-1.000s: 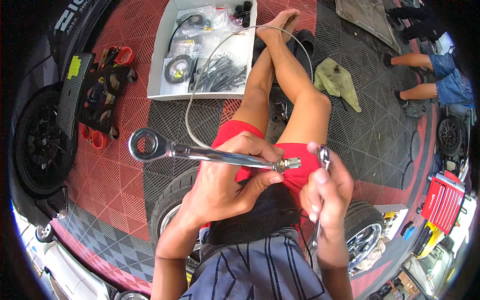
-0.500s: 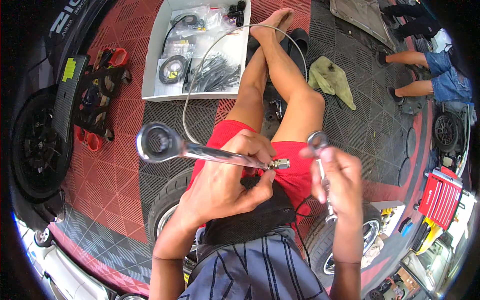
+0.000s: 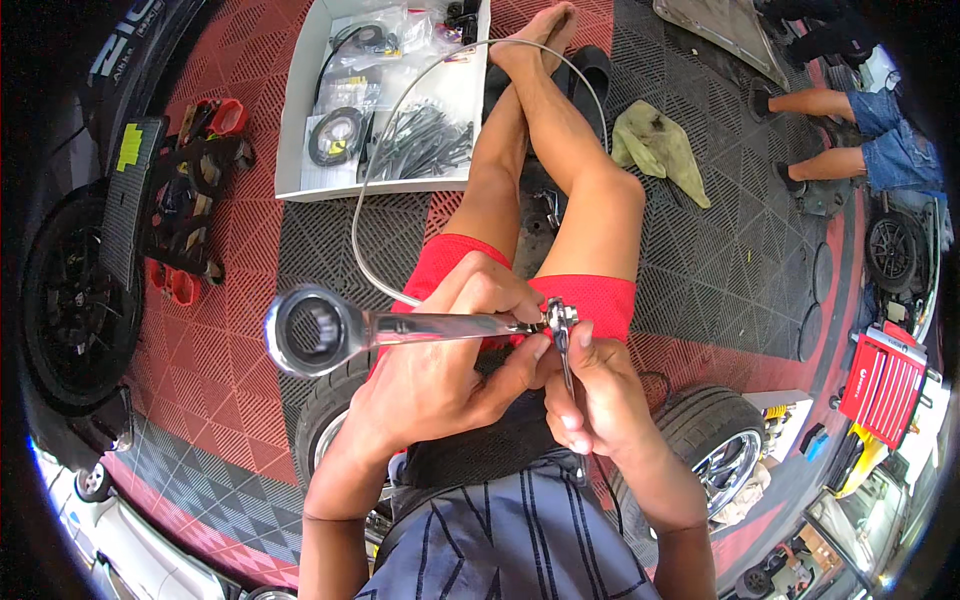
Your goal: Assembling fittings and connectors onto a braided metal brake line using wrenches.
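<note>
My left hand (image 3: 425, 395) is closed around a large chrome ratcheting wrench (image 3: 440, 327). Its ring end sticks out to the left, and its other end sits at a small metal fitting, now mostly hidden. A thin grey braided hose (image 3: 357, 222) loops over my legs and runs in under my left fingers. Between thumb and fingers, my right hand (image 3: 610, 400) grips a smaller chrome wrench (image 3: 567, 360). That wrench points down toward my body, its upper head at the fitting beside the left fingertips. Whether the head fully seats on the fitting, I cannot tell.
Past my left knee lies a white box (image 3: 300, 150) of cable ties, bagged parts and coiled line. A greenish cloth (image 3: 655, 155) rests right of my legs. Tyres (image 3: 700, 430) flank me; a dark rolling tray (image 3: 190, 200) stands left. Another person's legs (image 3: 825, 165) show far right.
My right hand has moved left and brought the smaller wrench onto the fitting by my left fingers. The large wrench has tilted slightly, its ring end lower.
</note>
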`<action>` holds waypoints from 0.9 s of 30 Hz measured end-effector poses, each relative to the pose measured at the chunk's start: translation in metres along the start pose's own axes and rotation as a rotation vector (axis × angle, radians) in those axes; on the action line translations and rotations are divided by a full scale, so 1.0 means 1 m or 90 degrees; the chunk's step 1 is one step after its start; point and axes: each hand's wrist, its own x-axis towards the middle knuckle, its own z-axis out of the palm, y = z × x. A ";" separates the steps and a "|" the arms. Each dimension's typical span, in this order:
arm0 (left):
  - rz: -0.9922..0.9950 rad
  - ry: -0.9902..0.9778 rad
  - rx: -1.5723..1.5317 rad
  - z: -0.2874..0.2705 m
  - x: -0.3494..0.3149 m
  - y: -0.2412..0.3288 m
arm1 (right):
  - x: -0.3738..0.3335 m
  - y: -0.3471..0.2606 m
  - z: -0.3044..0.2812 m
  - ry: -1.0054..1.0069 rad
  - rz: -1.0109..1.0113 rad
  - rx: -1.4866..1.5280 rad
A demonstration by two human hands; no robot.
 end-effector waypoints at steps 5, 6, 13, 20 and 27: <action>-0.033 0.007 -0.002 0.000 0.001 0.000 | 0.007 0.001 -0.001 -0.004 -0.045 -0.041; -0.033 0.007 -0.001 -0.001 0.000 -0.001 | 0.008 0.000 0.000 0.002 -0.050 -0.064; -0.071 -0.016 0.034 -0.004 -0.002 -0.001 | 0.000 -0.019 0.004 -0.118 0.138 0.224; -0.053 0.003 0.005 -0.006 -0.001 -0.002 | 0.010 0.000 -0.005 -0.115 0.063 0.139; -0.064 0.018 0.022 0.001 -0.003 -0.005 | 0.004 -0.002 -0.002 -0.144 0.039 0.264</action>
